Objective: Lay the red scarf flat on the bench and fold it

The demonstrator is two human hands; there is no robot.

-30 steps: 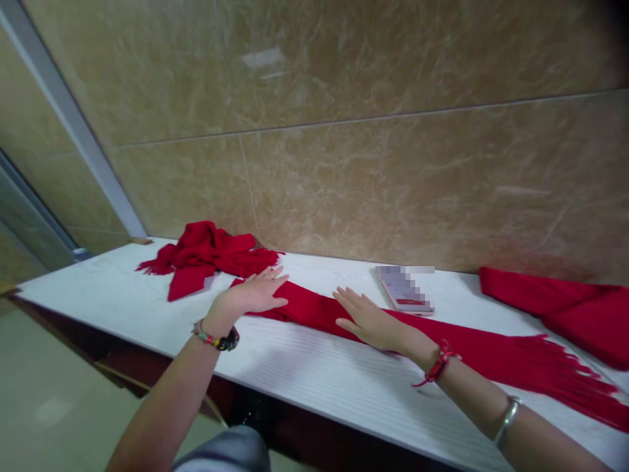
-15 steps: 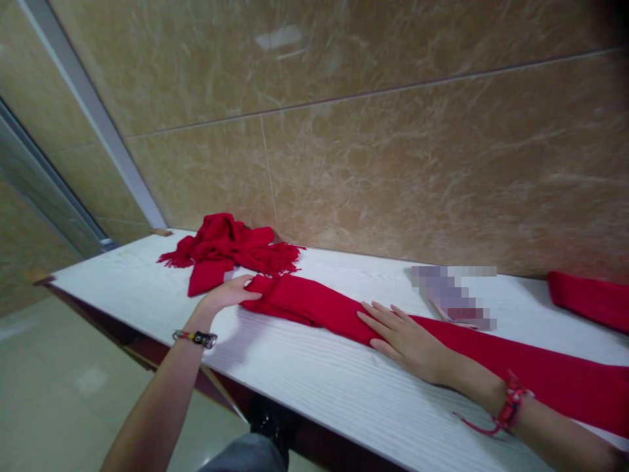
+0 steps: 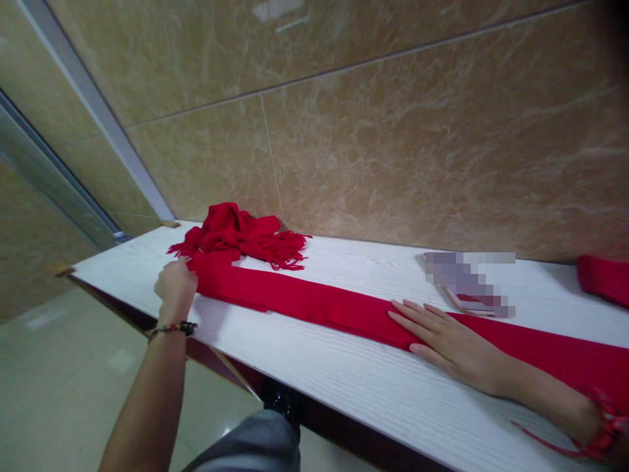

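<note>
A long red scarf (image 3: 314,300) stretches across the white tabletop (image 3: 324,373), lying flat as a narrow folded band. At its left end, my left hand (image 3: 177,283) is closed on the scarf's edge; the fingertips are hidden behind the knuckles. My right hand (image 3: 449,337) rests flat on the middle stretch of the scarf, fingers extended and palm down. The scarf's right end runs out of view beyond my right wrist. A second red scarf (image 3: 230,229) with fringed ends lies crumpled just behind my left hand.
A phone (image 3: 464,285), partly blurred out, lies near the wall behind my right hand. Another folded red cloth (image 3: 602,278) is at the far right. The tiled wall (image 3: 393,151) borders the table's back, and tiled floor (image 3: 54,367) shows beyond its left end.
My left hand has moved left and closed on the scarf's end, which now lies farther left and straighter. My right hand has slid right along the scarf, still flat. The view has shifted.
</note>
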